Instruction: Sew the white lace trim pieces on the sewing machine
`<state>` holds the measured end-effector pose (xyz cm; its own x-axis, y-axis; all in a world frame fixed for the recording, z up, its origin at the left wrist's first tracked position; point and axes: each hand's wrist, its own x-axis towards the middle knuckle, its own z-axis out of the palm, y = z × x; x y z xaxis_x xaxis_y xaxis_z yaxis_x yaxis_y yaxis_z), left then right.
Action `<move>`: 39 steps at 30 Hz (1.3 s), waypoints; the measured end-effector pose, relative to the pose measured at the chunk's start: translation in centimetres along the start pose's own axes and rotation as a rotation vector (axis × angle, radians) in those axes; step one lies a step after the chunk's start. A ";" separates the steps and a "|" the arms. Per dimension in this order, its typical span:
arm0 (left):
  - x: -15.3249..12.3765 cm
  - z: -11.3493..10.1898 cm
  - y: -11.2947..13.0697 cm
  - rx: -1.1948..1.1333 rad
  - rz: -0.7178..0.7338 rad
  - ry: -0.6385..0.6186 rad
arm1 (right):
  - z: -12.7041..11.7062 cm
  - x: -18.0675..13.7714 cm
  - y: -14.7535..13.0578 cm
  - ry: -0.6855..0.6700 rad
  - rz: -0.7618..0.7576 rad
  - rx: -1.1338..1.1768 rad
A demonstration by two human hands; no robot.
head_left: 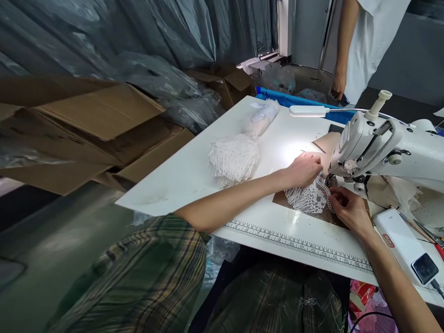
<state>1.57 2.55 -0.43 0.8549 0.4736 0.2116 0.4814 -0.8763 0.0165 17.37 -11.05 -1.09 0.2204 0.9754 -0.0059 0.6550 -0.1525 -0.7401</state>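
1. L hand (303, 169) lies palm-down on the white table (194, 171), fingers close together and slightly bent, tips at the top edge of the lace piece (307, 198), right by the presser foot. It presses rather than grips.
2. R hand (348, 208) is at the lace's right edge, thumb and fingers (336, 200) drawn in narrow, pinching the edge just below the needle area.
3. The lace piece is white w/ an open pattern and lies flat btwn the two hands: L fingertips above it, R fingertips at its right side. Its far end runs under the foot of the sewing machine (385, 148).
4. Under the lace is a brown sheet (280, 199), flat on the table, showing at the left and bottom of the lace.
5. A lamp (308, 111) on a thin neck lights the spot by the L hand.
6. A bundle of white lace trim (234, 159) sits left of the L hand, well apart from it.
7. A printed ruler (294, 240) runs along the table's near edge, below both hands.
8. A white device (398, 238) lies near the R wrist, to its right.
9. Cardboard boxes (93, 111) are stacked at the far left.
10. Another person in white (367, 41) stands beyond the table, one hand (338, 85) hanging down, well apart from the work.
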 end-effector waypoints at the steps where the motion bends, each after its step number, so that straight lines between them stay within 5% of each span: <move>1: 0.4 0.3 -0.2 0.019 0.033 -0.011 | 0.1 0.0 0.1 0.004 -0.008 0.002; 5: 1.3 0.8 -1.1 0.020 0.121 0.004 | 0.1 0.3 1.0 -0.019 0.025 0.057; 9: -0.7 0.8 -1.7 -0.133 0.128 0.167 | 0.1 0.4 1.8 -0.014 0.060 0.143; 14: -4.5 0.3 0.0 -0.243 0.445 0.061 | -0.2 0.1 0.4 -0.046 0.122 0.052; 19: -5.7 0.2 1.4 -0.051 0.371 0.038 | -0.1 -0.7 -1.0 0.032 0.101 -0.113; 28: -5.4 0.9 2.1 -0.115 0.382 0.368 | 1.8 -2.6 -0.8 0.121 -0.220 -0.239; 35: -5.3 1.5 1.4 -0.346 0.338 0.159 | -1.2 -0.6 -0.9 -0.202 -0.291 -0.190; 39: -5.3 1.7 0.7 -0.461 0.297 0.142 | -2.3 1.1 -0.1 -0.183 -0.194 -0.238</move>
<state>-2.25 -0.42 -3.18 0.8911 0.2121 0.4011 0.0626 -0.9330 0.3543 19.25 -10.36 0.54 -0.0432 0.9989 -0.0167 0.8266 0.0263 -0.5622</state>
